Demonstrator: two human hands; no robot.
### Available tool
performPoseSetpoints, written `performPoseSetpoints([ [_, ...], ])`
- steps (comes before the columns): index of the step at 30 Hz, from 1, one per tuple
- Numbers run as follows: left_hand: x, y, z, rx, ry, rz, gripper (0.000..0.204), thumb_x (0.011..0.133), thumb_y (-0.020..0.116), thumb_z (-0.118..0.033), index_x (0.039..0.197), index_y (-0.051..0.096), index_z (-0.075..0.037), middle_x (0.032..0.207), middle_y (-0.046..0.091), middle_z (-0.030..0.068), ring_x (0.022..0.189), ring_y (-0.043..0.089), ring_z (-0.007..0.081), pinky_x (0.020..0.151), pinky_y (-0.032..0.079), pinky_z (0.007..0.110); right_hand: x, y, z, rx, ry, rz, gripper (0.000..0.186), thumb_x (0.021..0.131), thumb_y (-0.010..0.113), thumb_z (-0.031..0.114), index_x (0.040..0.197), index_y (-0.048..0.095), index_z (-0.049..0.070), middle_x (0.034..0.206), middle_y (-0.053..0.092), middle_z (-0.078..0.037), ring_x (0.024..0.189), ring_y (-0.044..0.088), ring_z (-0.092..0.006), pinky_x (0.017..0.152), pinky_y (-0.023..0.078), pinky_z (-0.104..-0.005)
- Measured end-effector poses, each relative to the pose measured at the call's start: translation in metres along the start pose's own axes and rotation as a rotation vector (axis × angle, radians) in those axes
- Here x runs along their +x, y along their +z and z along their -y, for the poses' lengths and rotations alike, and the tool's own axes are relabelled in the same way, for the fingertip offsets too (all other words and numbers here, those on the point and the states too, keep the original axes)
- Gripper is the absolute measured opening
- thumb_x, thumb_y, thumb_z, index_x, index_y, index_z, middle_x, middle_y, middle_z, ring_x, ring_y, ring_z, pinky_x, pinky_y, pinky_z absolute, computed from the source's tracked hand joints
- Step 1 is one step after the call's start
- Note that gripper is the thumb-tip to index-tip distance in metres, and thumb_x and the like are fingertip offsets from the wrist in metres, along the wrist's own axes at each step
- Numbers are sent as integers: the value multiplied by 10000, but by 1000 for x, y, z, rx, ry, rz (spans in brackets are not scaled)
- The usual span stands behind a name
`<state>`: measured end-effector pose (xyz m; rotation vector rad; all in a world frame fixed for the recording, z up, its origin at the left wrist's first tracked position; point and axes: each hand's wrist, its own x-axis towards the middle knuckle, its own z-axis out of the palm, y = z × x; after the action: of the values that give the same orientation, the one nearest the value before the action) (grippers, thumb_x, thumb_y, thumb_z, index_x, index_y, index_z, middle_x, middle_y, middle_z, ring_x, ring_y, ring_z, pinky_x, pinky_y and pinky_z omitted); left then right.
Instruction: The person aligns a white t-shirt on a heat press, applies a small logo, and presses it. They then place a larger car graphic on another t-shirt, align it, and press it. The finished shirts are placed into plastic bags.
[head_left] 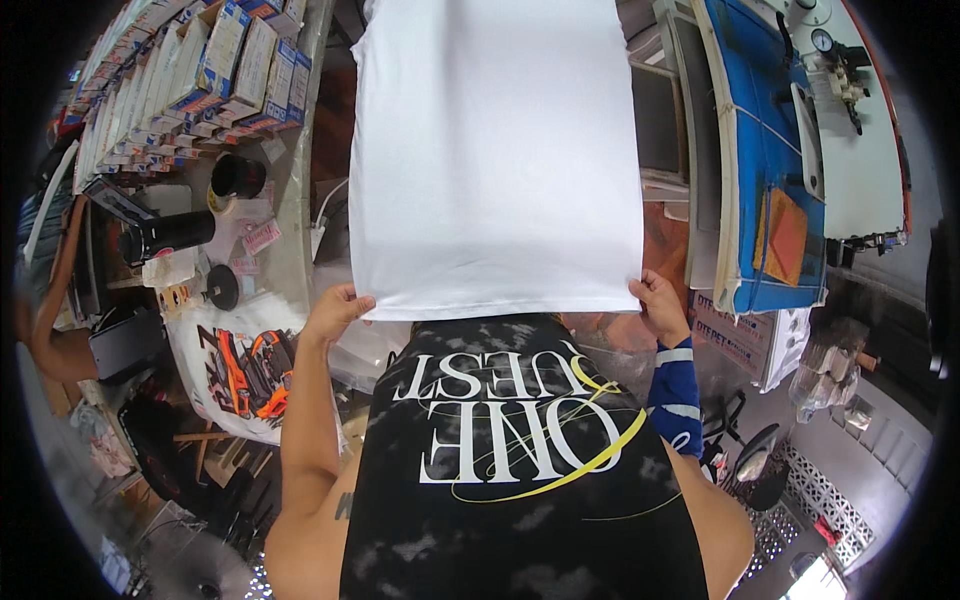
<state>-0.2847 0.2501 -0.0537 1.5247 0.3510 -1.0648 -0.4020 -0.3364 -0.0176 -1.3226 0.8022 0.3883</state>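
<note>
Left hand (338,308) was pinched shut on the near-left corner of the white shirt (495,150); right hand (660,305) gripped the near-right corner. Shirt lay flat between them, stretching away toward the far side. Stacked boxes (215,70) far left, blue press table (770,170) right, wristband (676,385) on right forearm.

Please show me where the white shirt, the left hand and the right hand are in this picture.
white shirt (495,150): head view, middle of the flat cloth.
left hand (337,305): head view, back of the hand at the shirt's lower left corner.
right hand (660,302): head view, back of the hand at the lower right corner.
</note>
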Motion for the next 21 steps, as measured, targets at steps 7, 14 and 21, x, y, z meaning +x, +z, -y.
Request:
performPoseSetpoints([
  [7, 41, -6, -30, -287, 238, -140, 467, 1066, 539, -391, 1318, 631, -9, 1126, 733, 59, 995, 682, 170, 891, 530, 318, 35, 0, 30, 70, -114, -25, 237, 1020, 630, 161, 1214, 659, 28, 995, 688, -18, 849, 620, -92, 760, 503, -245],
  [14, 55, -8, -77, -268, 288, -121, 389, 1059, 586, -286, 1304, 600, 15, 1135, 708, 95, 981, 683, 168, 870, 560, 342, 51, 21, 45, 151, -166, -77, 219, 1010, 662, 227, 1102, 680, 29, 923, 673, 16, 755, 599, -87, 673, 481, -245],
  [21, 41, -11, -62, -299, 248, -163, 276, 1023, 641, -203, 1185, 665, 19, 1052, 720, 63, 912, 673, 150, 846, 544, 337, 59, 16, 22, -55, -326, -181, 327, 1043, 616, 230, 1182, 689, -56, 1041, 716, -53, 894, 630, -103, 788, 504, -254],
])
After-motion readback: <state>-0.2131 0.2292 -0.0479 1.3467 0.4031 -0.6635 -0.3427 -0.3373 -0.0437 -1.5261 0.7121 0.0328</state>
